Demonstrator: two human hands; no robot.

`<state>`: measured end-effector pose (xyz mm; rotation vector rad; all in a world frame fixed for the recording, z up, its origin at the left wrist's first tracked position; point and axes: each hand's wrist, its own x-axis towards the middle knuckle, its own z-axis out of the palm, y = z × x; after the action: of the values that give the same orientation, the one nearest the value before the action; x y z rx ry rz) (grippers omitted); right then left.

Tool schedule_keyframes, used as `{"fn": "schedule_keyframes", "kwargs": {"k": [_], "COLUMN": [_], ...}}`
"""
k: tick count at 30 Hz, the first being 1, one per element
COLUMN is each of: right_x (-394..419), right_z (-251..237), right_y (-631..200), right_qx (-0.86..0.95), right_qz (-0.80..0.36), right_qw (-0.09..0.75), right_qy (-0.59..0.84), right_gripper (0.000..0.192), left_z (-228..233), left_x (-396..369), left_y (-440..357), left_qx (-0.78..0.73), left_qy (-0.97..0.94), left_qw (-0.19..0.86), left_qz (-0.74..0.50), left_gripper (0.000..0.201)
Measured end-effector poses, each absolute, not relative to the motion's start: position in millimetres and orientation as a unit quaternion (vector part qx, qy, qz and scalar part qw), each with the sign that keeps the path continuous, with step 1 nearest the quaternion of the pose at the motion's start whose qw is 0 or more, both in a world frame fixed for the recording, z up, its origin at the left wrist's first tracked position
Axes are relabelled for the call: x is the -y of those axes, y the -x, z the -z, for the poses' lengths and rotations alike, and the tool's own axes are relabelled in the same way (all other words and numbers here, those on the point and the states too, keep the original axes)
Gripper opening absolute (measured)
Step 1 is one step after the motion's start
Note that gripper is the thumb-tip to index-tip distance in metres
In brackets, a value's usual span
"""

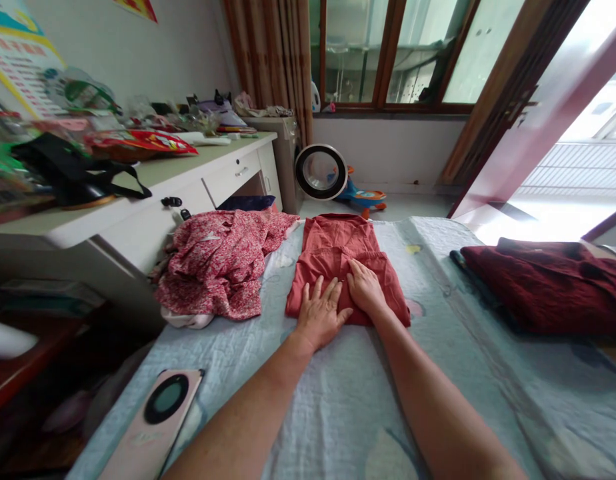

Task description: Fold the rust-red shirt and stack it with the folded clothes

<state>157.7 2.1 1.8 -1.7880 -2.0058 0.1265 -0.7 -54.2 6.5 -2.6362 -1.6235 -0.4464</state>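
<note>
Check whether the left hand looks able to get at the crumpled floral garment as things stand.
Probably yes. The left hand lies flat on the folded rust garment, and the floral garment sits just to its left on the bed with nothing between them.

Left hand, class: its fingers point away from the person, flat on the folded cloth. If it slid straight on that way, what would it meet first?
The left hand already lies on the rust-red folded garment. Sliding onward, it would probably stay on that cloth, and its fingers may brush the right hand alongside.
</note>
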Motion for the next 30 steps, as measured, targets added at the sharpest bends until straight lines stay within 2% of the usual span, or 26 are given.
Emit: {"fn": "schedule_keyframes", "kwargs": {"k": [7, 14, 18, 21, 28, 30], "right_x": [-0.8, -0.1, -1.3, -0.8, -0.1, -0.5], "right_z": [-7.5, -6.5, -2.3, -0.2, -3.0, -3.7], "right_y": [-154.8, -154.1, -155.2, -155.2, -156.5, -157.8], "right_qx": [0.707, 0.704, 0.704, 0.704, 0.697, 0.69], "right_qz": [-0.03, -0.039, -0.031, -0.017, -0.029, -0.036], "right_qw": [0.182, 0.188, 0.213, 0.237, 0.279, 0.304], "right_qy": [0.683, 0.684, 0.677, 0.669, 0.661, 0.656], "right_gripper": [0.05, 0.051, 0.049, 0.048, 0.047, 0.047], "left_z": [-13.7, -29.2, -44.6, -51.2, -43.7, -44.3], "left_x": [49.9, 16.6, -20.9, -51.7, -90.9, -91.6], "left_y": [1.0, -3.9, -11.8, -21.7, -45.0, -48.9], "left_qx": [0.527, 0.53, 0.503, 0.542, 0.558, 0.542], "left_qy": [0.836, 0.834, 0.841, 0.773, 0.727, 0.73], "left_qw": [0.015, -0.012, -0.087, -0.228, -0.279, -0.289], "left_qz": [0.153, 0.153, 0.181, 0.239, 0.285, 0.301], "left_gripper": [0.059, 0.044, 0.027, 0.016, 0.013, 0.018]}}
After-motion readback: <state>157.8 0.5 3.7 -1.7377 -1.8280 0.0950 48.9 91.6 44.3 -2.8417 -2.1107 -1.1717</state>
